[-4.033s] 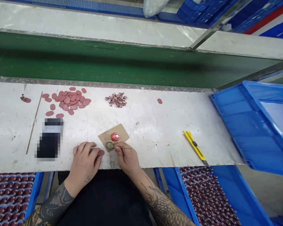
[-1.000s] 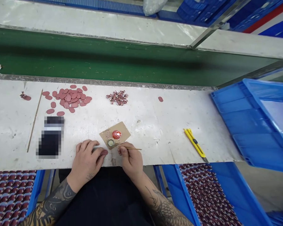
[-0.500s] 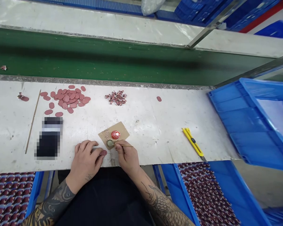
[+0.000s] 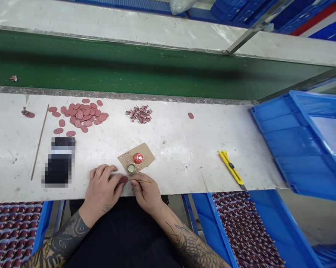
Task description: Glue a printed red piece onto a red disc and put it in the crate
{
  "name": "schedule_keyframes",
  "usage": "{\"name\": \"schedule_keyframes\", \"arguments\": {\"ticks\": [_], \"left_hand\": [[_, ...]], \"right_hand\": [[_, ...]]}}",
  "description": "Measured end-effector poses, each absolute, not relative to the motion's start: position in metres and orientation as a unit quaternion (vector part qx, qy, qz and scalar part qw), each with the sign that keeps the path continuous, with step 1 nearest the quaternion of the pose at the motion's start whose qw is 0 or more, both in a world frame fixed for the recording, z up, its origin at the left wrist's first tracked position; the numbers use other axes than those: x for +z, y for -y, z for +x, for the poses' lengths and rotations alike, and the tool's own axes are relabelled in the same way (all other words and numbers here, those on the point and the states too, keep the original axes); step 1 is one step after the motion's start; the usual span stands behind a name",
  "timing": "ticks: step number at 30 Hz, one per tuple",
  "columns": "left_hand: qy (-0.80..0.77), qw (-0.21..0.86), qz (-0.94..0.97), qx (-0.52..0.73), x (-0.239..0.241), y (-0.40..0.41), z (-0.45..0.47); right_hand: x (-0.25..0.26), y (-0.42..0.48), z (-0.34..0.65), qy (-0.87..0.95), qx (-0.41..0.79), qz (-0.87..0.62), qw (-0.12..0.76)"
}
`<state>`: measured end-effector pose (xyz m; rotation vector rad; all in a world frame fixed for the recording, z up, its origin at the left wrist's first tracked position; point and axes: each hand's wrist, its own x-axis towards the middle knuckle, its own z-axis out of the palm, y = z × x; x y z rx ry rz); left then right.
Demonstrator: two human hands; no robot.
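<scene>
The left hand (image 4: 103, 186) rests on the near edge of the tabletop (image 4: 184, 149) and its fingers pinch one pink oval disc (image 4: 123, 179) at the tips. The right hand (image 4: 145, 191) is just beside it, and its fingers are pressed together around a thin stick (image 4: 141, 181) whose tip points at this disc. Just behind the hands lies a cardboard scrap (image 4: 145, 154) that carries a shiny red piece (image 4: 138, 158) and a bottle cap (image 4: 131, 168). The cap holds something pale, perhaps glue, but I cannot tell for sure. I judge the work to be far from its end: a pile of pink discs (image 4: 81, 114) and a small heap of red-and-white bits (image 4: 139, 113) wait at the far side of the tabletop, and one lone disc (image 4: 190, 115) lies apart. The blue crate (image 4: 282, 137) at the right shows only a white sheet inside. The blue bin (image 4: 212, 230) under the tabletop and the left bin (image 4: 42, 223) are both full of red patterned pieces. A yellow utility knife (image 4: 231, 169) lies well apart from the hands.
</scene>
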<state>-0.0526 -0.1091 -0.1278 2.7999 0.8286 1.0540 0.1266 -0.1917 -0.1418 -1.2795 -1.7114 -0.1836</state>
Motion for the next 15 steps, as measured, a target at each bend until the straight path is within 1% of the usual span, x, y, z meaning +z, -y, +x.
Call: {"name": "schedule_keyframes", "arguments": {"ticks": [5,11,13,15], "left_hand": [[-0.263,0.015,0.901,0.346,-0.127,0.1107,-0.0533],[-0.266,0.016,0.903,0.337,-0.1272,0.11,-0.053],[-0.265,0.014,0.902,0.34,-0.1271,0.1094,-0.0531],[-0.265,0.016,0.902,0.342,-0.1268,0.109,-0.0534]], "right_hand": [[-0.1398,0.1903,0.1267,0.71,-0.088,-0.532,0.453],[-0.1414,0.1898,0.1255,0.712,-0.081,-0.526,0.458],[-0.141,0.1929,0.1259,0.713,-0.067,-0.521,0.466],[-0.1371,0.1978,0.1303,0.703,-0.048,-0.511,0.493]]}}
